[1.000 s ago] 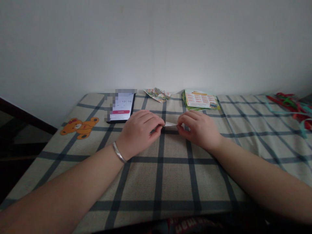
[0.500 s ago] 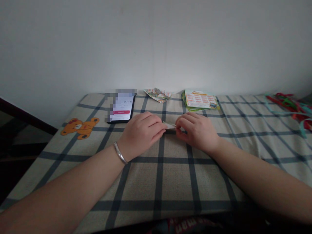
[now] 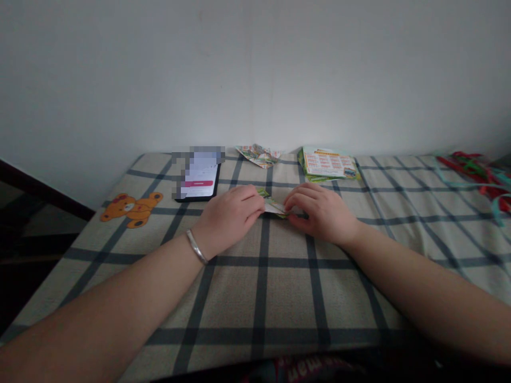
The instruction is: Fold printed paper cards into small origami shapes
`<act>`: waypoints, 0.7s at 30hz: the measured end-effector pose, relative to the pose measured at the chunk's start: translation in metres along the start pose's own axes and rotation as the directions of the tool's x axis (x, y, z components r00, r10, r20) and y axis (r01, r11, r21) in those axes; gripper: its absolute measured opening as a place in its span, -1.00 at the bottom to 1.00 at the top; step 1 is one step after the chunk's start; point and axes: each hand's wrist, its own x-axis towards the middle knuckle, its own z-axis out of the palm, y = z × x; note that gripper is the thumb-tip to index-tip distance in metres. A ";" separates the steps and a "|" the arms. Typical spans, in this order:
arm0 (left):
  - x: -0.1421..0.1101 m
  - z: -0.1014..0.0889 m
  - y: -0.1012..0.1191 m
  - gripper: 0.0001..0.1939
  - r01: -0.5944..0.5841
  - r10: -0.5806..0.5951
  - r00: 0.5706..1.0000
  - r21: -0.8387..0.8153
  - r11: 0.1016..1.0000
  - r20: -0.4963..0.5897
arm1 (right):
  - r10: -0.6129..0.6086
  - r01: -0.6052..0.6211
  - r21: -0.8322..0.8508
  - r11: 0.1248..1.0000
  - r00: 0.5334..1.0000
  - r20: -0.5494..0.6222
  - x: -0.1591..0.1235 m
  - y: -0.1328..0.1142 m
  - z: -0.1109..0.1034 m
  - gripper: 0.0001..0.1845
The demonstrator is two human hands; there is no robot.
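A small folded piece of printed paper (image 3: 273, 206), white with green patches, is held between my hands just above the checked cloth. My left hand (image 3: 232, 213), with a silver bangle at the wrist, pinches its left end. The fingers of my right hand (image 3: 319, 213) are closed on its right end. Much of the paper is hidden behind my fingers. Beyond my hands lies a crumpled, folded printed paper (image 3: 258, 155) against the wall. To its right rests a stack of printed leaflets (image 3: 329, 164) with green edges.
A phone (image 3: 199, 175) with a lit screen lies beyond my left hand. An orange bear patch (image 3: 131, 209) is on the cloth at the left. Red, green and pale blue ribbons (image 3: 479, 175) are heaped at the far right. The wall (image 3: 255, 74) bounds the table's back edge.
The folded paper has turned so that more of its printed, green side shows between my hands. My left hand has shifted slightly left, and the gap between the hands is a little wider.
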 end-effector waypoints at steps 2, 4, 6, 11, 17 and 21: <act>0.000 0.001 -0.003 -0.86 -0.024 0.023 1.000 -0.059 0.998 -0.011 | -0.003 0.003 0.006 1.000 1.000 0.008 -0.001 0.002 0.000 -0.89; 0.000 0.003 -0.004 -0.88 -0.052 0.050 0.999 -0.096 0.994 -0.017 | -0.017 0.016 0.018 1.000 1.000 0.018 -0.001 0.003 0.001 -0.89; 0.000 0.003 -0.004 -0.89 -0.055 0.054 0.999 -0.124 0.991 -0.009 | -0.027 0.026 0.034 0.999 0.999 0.024 -0.002 0.004 0.001 -0.88; 0.000 0.004 -0.004 -0.90 -0.046 0.051 0.999 -0.194 0.980 0.019 | -0.047 0.046 0.068 0.997 0.999 0.009 -0.001 0.009 0.001 -0.88; 0.000 0.005 -0.004 -0.86 -0.076 0.094 0.994 -0.269 0.960 0.053 | -0.118 0.116 0.081 0.990 0.993 0.021 -0.001 0.015 0.002 -0.85; -0.001 0.007 -0.005 -0.81 -0.072 0.100 0.992 -0.303 0.950 0.078 | -0.157 0.154 0.071 0.985 0.987 0.031 -0.001 0.014 0.001 -0.83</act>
